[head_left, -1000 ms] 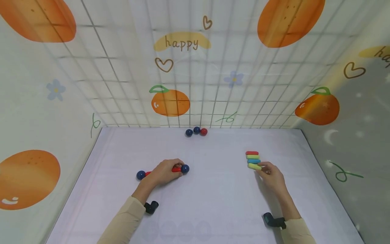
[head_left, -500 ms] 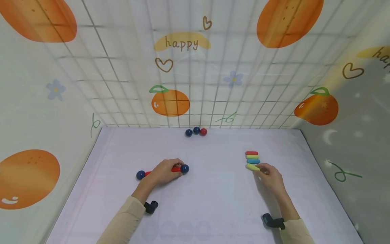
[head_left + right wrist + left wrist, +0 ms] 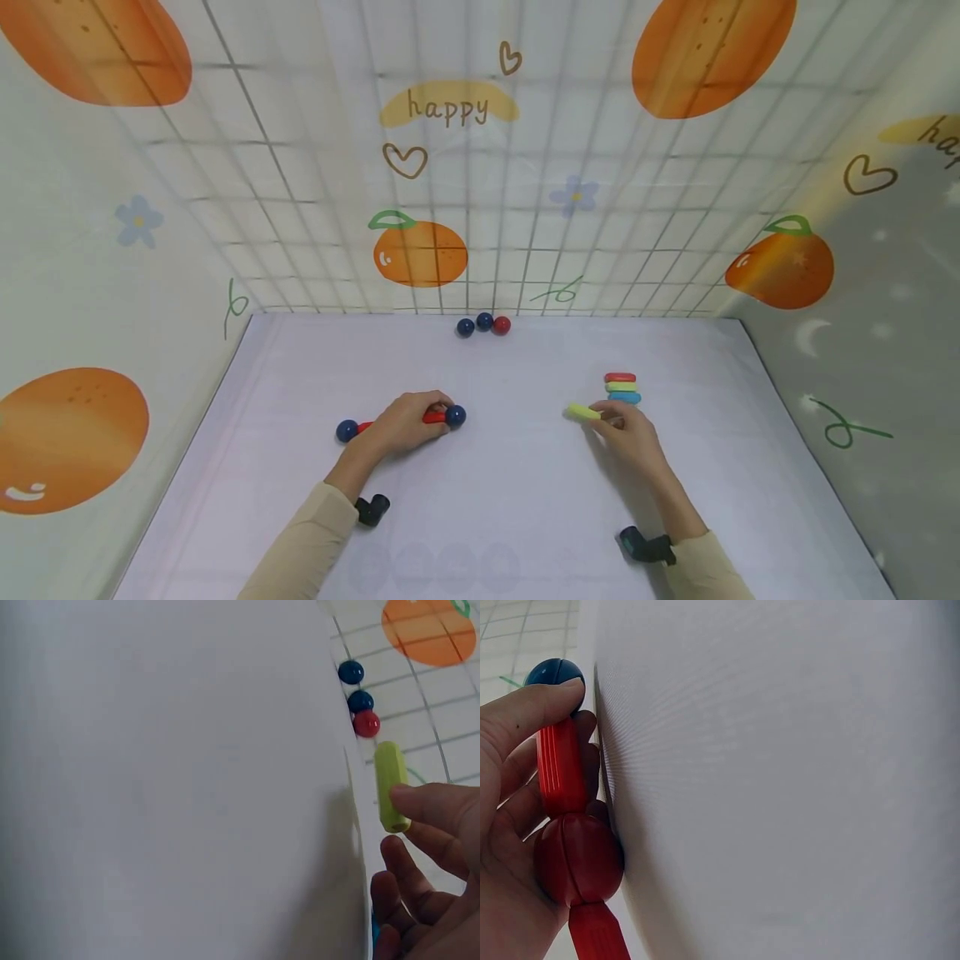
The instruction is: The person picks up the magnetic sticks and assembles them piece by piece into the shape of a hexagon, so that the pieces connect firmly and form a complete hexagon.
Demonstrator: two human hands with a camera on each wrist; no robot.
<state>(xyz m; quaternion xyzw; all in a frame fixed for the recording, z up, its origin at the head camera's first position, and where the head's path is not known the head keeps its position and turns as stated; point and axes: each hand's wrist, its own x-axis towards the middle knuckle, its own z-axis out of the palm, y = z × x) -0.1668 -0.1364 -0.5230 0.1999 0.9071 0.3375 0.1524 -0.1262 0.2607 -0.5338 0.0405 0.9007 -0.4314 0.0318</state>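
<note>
My left hand (image 3: 408,423) grips a joined chain of toy rods and balls. In the left wrist view the thumb lies on a blue ball (image 3: 555,673), and below it follow a red rod (image 3: 561,769), a dark red ball (image 3: 579,859) and a second red rod (image 3: 600,934). Another blue ball (image 3: 347,431) ends the chain on the left in the head view. Between thumb and fingers, my right hand (image 3: 628,433) pinches a yellow-green rod (image 3: 582,412). The rod's far end points left, towards the chain, with a gap between them.
Red (image 3: 620,377), yellow-green (image 3: 621,387) and blue rods (image 3: 625,398) lie stacked in a row behind the right hand. At the table's back edge sit two blue balls (image 3: 465,327) and a red ball (image 3: 502,326). Printed cloth walls (image 3: 315,250) border the white table (image 3: 480,492).
My right hand has drawn the yellow-green rod away from the row of rods and carried it left. The left hand and its chain have stayed in place.
</note>
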